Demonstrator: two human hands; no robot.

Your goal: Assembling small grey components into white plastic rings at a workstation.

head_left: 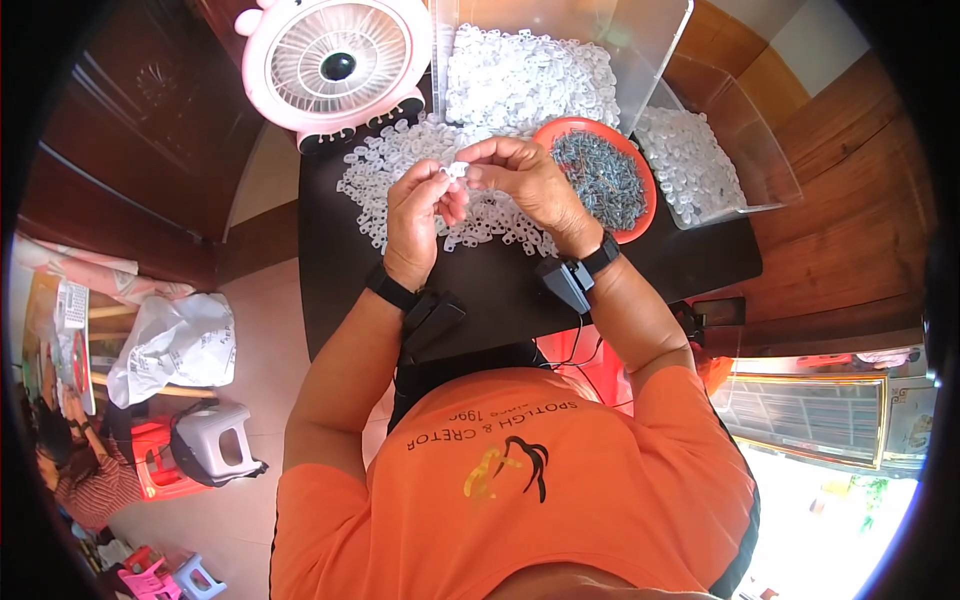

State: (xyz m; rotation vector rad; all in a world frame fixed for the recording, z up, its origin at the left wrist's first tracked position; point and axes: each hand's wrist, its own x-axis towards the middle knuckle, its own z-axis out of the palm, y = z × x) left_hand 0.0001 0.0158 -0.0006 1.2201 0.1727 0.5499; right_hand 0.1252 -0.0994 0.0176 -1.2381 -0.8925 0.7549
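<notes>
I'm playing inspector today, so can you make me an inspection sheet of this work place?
Surface: dark tabletop, with loose white pieces spread over part of it.
Job's things: red bowl of slim grey-blue parts; large clear bin and smaller clear bin, both holding white pieces.
Clutter: pink fan at the far left.
Hands: left hand pinches a small white piece; right hand has fingertips at it, grip unclear.
Cables: thin dark cable by the tabletop's near edge.
Surroundings: white bag and grey stool at left.

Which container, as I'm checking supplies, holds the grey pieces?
The round orange basin beside the right hand: it holds grey pieces, while the back clear bin and right clear bin hold white pieces.
</notes>
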